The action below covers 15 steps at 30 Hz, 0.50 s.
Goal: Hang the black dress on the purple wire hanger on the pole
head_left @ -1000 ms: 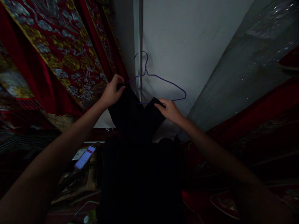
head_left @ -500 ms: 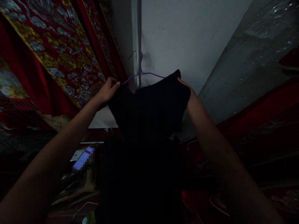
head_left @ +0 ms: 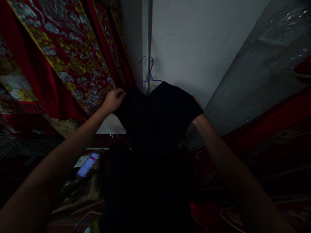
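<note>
Left hand [head_left: 113, 100] gripping black garment [head_left: 157, 113], white wall [head_left: 194, 38]

Red fabric with gold and silver floral embroidery [head_left: 73, 61] hangs at left. A pale wall [head_left: 194, 38] fills the upper centre, a grey glittered fabric [head_left: 262, 58] slopes at right. A lit phone [head_left: 87, 164] lies lower left.

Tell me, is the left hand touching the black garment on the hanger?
Touching. The head view shows the left hand pinching the shoulder edge of the black garment, no gap between them.
</note>
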Each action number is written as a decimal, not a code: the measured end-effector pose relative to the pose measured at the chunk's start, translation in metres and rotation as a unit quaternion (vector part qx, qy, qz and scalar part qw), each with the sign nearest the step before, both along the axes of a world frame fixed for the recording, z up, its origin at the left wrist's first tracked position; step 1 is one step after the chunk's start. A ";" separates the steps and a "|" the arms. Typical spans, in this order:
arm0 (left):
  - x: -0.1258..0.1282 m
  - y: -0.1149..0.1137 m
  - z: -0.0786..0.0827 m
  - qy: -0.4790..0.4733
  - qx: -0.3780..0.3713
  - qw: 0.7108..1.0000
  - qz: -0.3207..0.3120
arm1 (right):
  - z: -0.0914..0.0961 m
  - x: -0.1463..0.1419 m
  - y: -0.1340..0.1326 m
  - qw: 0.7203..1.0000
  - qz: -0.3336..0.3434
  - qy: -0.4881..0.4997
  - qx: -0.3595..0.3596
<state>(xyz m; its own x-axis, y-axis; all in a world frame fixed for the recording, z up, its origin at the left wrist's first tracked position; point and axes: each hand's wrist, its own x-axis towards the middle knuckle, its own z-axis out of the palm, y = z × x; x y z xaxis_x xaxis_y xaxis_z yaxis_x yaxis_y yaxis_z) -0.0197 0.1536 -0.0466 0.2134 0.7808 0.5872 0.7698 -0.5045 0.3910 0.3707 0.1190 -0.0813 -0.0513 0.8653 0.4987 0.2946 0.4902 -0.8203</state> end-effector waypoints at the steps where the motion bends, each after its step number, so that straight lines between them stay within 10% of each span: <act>1: -0.003 0.001 -0.001 -0.007 0.005 1.000 0.006 | 0.001 0.004 -0.002 1.000 0.004 0.014 -0.018; 5: 0.014 0.004 0.008 -0.050 0.054 0.997 0.003 | 0.013 0.006 -0.014 0.998 0.000 0.012 -0.066; 10: 0.055 -0.011 0.038 -0.082 0.143 0.986 -0.033 | 0.030 -0.007 -0.031 0.995 -0.077 0.024 0.058; 15: 0.076 -0.040 0.042 -0.156 -0.007 0.981 -0.115 | 0.027 -0.031 -0.083 0.992 -0.084 -0.011 0.090</act>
<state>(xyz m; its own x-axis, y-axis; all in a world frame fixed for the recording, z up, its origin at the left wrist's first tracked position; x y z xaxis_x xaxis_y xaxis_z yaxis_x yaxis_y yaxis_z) 0.0559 0.1136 -0.0045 0.1963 0.7416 0.6415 0.4771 -0.6438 0.5982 0.3399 0.0364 -0.0547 0.0734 0.7596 0.6462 0.4019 0.5705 -0.7162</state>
